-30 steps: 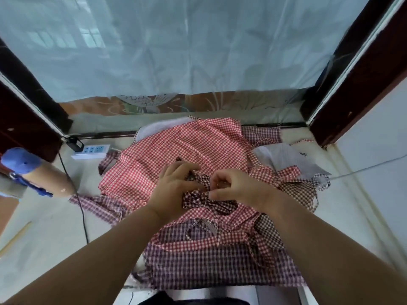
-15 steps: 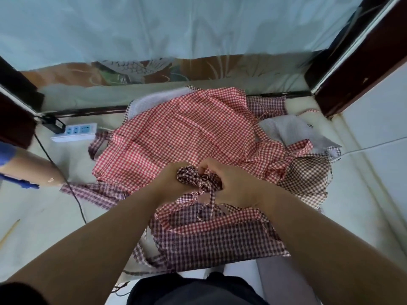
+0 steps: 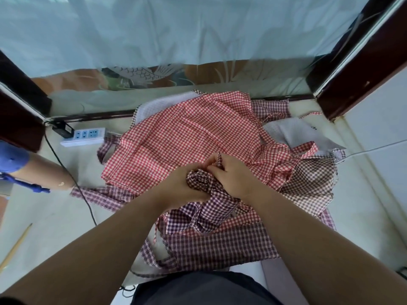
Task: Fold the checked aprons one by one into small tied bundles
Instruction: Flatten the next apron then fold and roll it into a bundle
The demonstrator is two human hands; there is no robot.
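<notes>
A dark purple checked apron (image 3: 209, 208) is bunched into a small wad at the middle of the pile. My left hand (image 3: 178, 188) grips the wad from the left and below. My right hand (image 3: 233, 175) presses on it from the right, with its fingers pinching a thin checked strap that sticks up at its top. Under my hands lies a large red checked apron (image 3: 182, 137), spread flat. A purple plaid apron (image 3: 220, 245) lies nearest to me, and a brown checked one (image 3: 312, 183) sits on the right.
A white power strip (image 3: 84, 135) with a black cable (image 3: 72, 179) lies on the pale floor (image 3: 50, 216) at left. Another person's arm with a blue sleeve (image 3: 33, 170) reaches in from the left edge. A wooden stick (image 3: 15, 247) lies bottom left. A glass panel and dark door frames stand behind.
My hands have pulled the purple apron's strap up and drawn the wad tighter and more compact. The camera has tilted and moved a little.
</notes>
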